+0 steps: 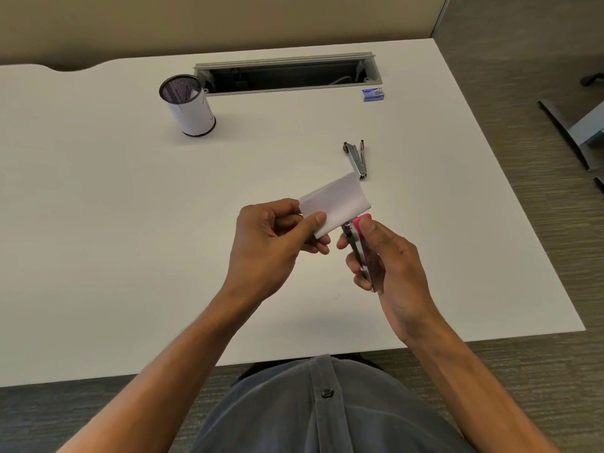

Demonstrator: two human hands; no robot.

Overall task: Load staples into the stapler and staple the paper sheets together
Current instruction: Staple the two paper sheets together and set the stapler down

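Note:
My left hand (274,243) pinches a small stack of white paper sheets (336,202) between thumb and fingers, above the white table (130,223). My right hand (389,263) grips a stapler with a pink tip (359,237), thumb on the pink end. The stapler's mouth sits over the lower right edge of the paper. A blue staple box (373,94) lies at the back right of the table.
A second metal stapler (356,158) lies on the table just beyond the paper. A black mesh pen cup (188,104) wrapped in white paper stands at the back left. An open cable tray (287,75) runs along the back. Chair legs (575,125) stand on the carpet at right.

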